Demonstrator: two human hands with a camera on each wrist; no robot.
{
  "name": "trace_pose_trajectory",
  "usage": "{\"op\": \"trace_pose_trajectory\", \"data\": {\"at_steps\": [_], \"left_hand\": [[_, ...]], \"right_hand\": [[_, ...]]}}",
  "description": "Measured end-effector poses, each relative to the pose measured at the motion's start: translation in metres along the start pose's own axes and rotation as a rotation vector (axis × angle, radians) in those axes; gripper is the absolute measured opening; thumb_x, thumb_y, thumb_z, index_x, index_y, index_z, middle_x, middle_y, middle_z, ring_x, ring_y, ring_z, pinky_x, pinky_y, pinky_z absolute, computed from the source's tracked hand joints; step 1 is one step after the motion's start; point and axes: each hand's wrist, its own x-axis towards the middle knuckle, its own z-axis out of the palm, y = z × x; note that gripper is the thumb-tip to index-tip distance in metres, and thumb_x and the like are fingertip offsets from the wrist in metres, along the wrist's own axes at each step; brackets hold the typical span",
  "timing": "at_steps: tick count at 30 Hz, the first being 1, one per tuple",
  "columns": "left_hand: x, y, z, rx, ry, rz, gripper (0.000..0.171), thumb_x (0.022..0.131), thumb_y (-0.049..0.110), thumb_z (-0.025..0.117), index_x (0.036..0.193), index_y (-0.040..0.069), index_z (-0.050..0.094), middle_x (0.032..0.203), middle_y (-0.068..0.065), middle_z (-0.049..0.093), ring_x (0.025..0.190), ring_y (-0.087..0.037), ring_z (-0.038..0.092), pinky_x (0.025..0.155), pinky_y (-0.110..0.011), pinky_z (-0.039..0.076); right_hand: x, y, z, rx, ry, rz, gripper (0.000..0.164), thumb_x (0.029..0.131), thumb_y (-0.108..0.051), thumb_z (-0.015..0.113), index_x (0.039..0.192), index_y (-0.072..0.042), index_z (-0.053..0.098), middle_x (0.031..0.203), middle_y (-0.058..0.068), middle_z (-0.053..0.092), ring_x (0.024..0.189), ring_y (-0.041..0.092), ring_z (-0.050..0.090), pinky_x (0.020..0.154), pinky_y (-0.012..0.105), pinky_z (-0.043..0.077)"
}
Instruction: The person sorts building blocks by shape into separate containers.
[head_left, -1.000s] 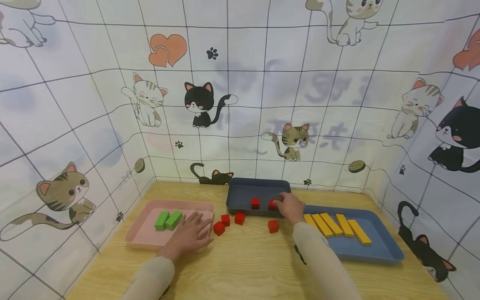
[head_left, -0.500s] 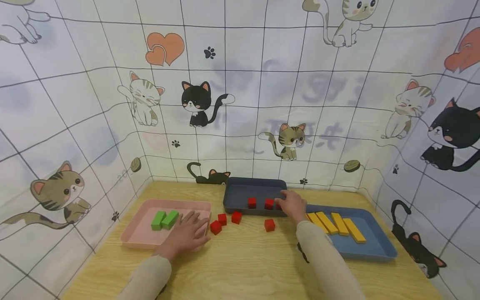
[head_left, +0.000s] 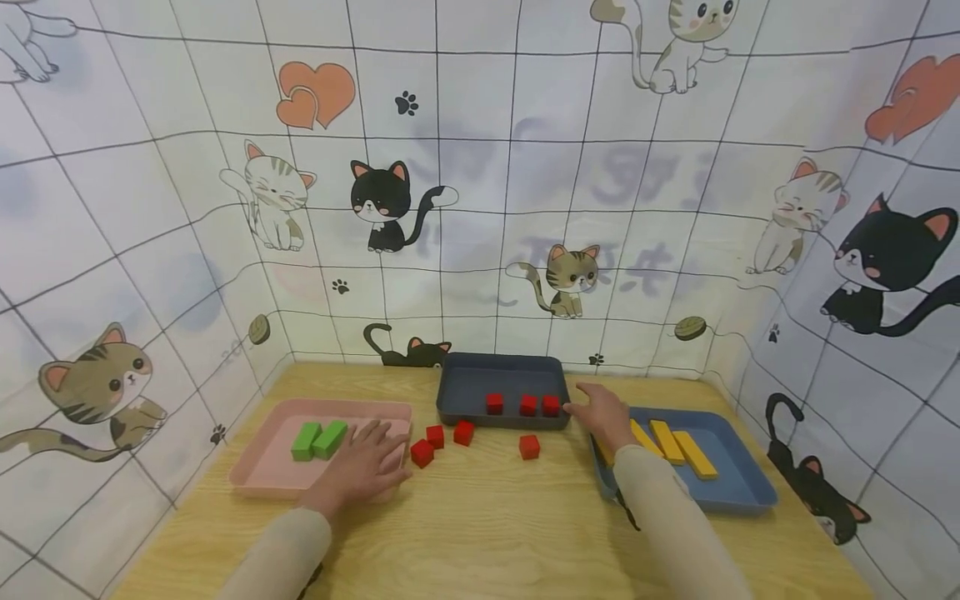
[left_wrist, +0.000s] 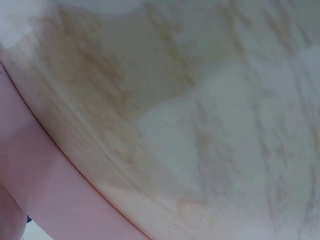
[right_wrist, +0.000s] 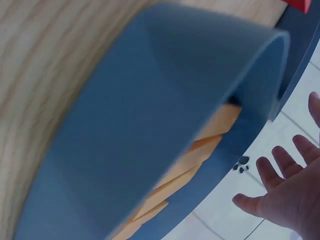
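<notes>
My right hand (head_left: 606, 417) is over the left end of the blue tray (head_left: 738, 498), just right of the dark grey tray (head_left: 498, 364). Its fingers are spread and hold nothing; the right wrist view also shows the hand (right_wrist: 287, 195) with fingers apart. Along the dark tray's front lie three red cubes, the rightmost cube (head_left: 551, 406) closest to my fingertips. My left hand (head_left: 358, 467) lies flat over the right part of the pink tray (head_left: 262, 479), fingers spread, beside two green blocks (head_left: 328, 439). Whether it touches the tray is unclear.
Several loose red cubes (head_left: 529, 447) lie on the wooden table (head_left: 480, 533) in front of the dark tray. Yellow bars (head_left: 695, 455) lie in the blue tray, some partly behind my right arm. A cat-patterned cloth (head_left: 472, 208) surrounds the table's back and sides.
My right hand has let go of a red cube in the dark tray and drawn off to the right, uncovering it. My left hand stays over the pink tray. The head view has shifted slightly.
</notes>
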Motion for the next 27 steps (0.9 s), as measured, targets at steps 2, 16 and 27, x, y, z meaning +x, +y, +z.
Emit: {"op": "trace_pose_trajectory", "data": {"at_steps": [2, 16, 27], "left_hand": [[0.0, 0.001, -0.003, -0.009, -0.001, -0.008, 0.065, 0.095, 0.058, 0.052, 0.145, 0.016, 0.052, 0.152, -0.02, 0.04, 0.143, -0.044, 0.027, 0.11, -0.069, 0.015], [0.018, 0.008, -0.012, -0.075, 0.104, 0.028, 0.064, 0.097, 0.058, 0.049, 0.144, 0.014, 0.052, 0.152, -0.013, 0.042, 0.141, -0.039, 0.031, 0.11, -0.067, 0.02], [0.032, 0.025, -0.015, -0.196, 0.068, 0.004, 0.066, 0.096, 0.057, 0.053, 0.142, 0.01, 0.052, 0.15, -0.02, 0.041, 0.142, -0.041, 0.028, 0.113, -0.063, 0.013]], "right_hand": [[-0.004, 0.006, -0.002, 0.008, -0.016, -0.007, 0.062, 0.097, -0.036, 0.063, 0.147, -0.003, 0.046, 0.148, 0.024, 0.043, 0.133, 0.049, 0.039, 0.104, 0.075, 0.017], [-0.018, 0.037, -0.009, -0.084, -0.104, -0.064, 0.068, 0.098, -0.046, 0.057, 0.15, -0.004, 0.042, 0.152, 0.03, 0.034, 0.138, 0.051, 0.031, 0.106, 0.075, 0.009], [-0.024, 0.04, -0.007, -0.141, -0.145, -0.084, 0.062, 0.101, -0.043, 0.054, 0.151, -0.01, 0.042, 0.153, 0.028, 0.033, 0.138, 0.051, 0.03, 0.104, 0.078, 0.007]]}}
